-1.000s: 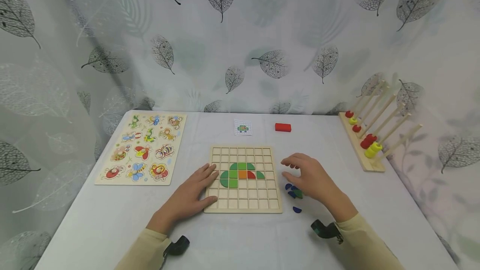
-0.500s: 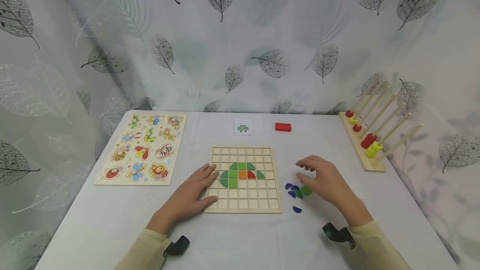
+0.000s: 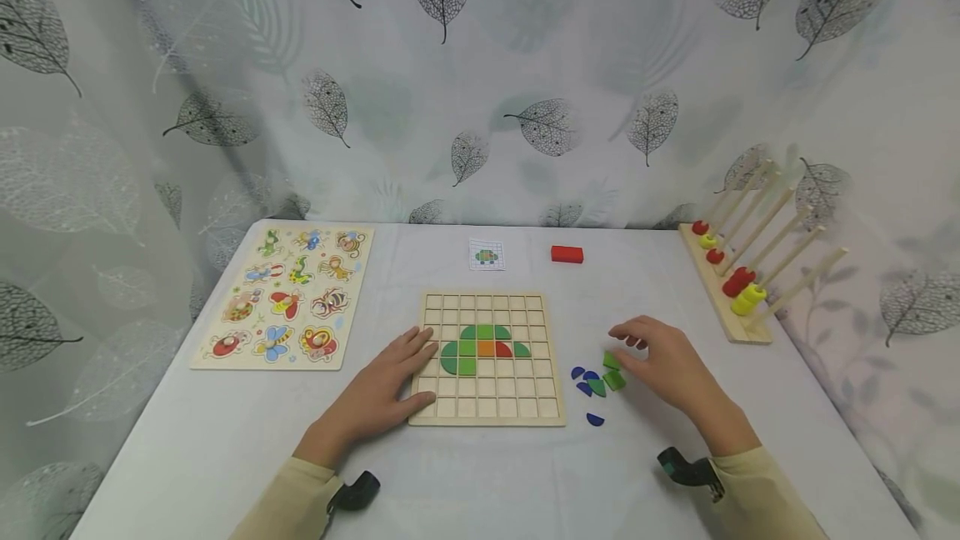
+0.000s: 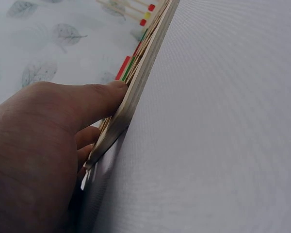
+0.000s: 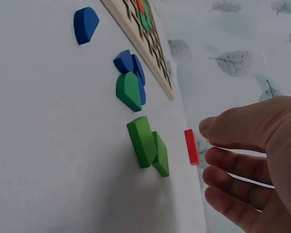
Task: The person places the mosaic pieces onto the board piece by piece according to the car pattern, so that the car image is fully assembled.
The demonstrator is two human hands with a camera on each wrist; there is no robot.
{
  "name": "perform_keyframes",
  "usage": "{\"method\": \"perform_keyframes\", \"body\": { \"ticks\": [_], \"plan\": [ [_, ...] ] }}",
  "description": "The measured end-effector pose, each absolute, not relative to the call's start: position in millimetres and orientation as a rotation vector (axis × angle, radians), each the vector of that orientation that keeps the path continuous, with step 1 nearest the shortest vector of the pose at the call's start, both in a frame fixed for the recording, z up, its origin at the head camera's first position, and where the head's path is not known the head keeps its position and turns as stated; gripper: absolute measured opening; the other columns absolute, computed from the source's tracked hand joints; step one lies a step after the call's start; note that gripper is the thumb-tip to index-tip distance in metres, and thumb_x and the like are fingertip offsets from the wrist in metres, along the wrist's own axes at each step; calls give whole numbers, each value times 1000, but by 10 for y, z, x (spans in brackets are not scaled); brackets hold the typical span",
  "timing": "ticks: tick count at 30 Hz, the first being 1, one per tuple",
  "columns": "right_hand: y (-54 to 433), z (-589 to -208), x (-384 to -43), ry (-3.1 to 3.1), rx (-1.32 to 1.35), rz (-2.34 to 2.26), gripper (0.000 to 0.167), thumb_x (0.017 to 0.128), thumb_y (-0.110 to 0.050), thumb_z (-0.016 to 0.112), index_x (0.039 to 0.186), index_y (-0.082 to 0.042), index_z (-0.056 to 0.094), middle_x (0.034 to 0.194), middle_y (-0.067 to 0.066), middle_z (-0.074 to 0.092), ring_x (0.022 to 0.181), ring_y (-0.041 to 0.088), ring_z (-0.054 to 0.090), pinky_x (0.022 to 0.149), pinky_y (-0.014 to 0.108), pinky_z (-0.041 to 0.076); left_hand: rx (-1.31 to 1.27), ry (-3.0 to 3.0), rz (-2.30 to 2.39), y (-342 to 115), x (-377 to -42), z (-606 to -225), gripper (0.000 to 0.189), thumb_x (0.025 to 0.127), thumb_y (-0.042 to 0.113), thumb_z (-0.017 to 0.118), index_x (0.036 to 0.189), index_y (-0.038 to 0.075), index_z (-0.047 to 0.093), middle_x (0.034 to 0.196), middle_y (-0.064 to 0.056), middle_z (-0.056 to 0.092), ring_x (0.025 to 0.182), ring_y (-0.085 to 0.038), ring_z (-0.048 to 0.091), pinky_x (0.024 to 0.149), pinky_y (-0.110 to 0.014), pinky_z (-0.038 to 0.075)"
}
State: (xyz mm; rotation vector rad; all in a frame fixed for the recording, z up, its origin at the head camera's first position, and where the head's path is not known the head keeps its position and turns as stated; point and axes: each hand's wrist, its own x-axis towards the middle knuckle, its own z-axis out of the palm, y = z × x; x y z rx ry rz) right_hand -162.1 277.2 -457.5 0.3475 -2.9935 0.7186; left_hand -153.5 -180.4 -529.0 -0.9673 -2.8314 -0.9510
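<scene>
The left hand (image 3: 382, 390), fingers outstretched, rests on the left edge of the board (image 3: 525, 411); easing off might let it slide. Right of it lie blue pieces (image 3: 595, 420), then green squares (image 3: 614, 380); nearby, the right hand (image 3: 667, 365), loosely parted, empty, might scatter them if lowered carelessly.

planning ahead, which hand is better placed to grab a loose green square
Probably the right hand: it's nearest the loose green squares, while the left hand rests on the grid board, farther off.
</scene>
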Motion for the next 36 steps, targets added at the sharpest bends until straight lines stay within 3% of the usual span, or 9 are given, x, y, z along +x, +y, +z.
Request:
{"method": "perform_keyframes", "body": {
  "ticks": [11, 36],
  "plan": [
    [2886, -4771, -1643, -3101, 288, 726, 26, 93, -8, 85, 118, -5, 80, 108, 5, 74, 99, 26, 66, 91, 52, 61, -976, -2818, -928, -1808, -1532, -5287, 78, 101, 45, 74, 164, 8, 48, 175, -7, 34, 164, -31, 23, 127, -58, 30],
    [2931, -4826, -1711, -3120, 331, 699, 26, 92, -11, 87, 117, -8, 82, 106, 2, 74, 98, 24, 66, 93, 52, 61, -964, -2834, -924, -1803, -1536, -5287, 77, 101, 45, 73, 164, 8, 49, 175, -6, 34, 163, -31, 24, 127, -58, 30]
  ]
}}
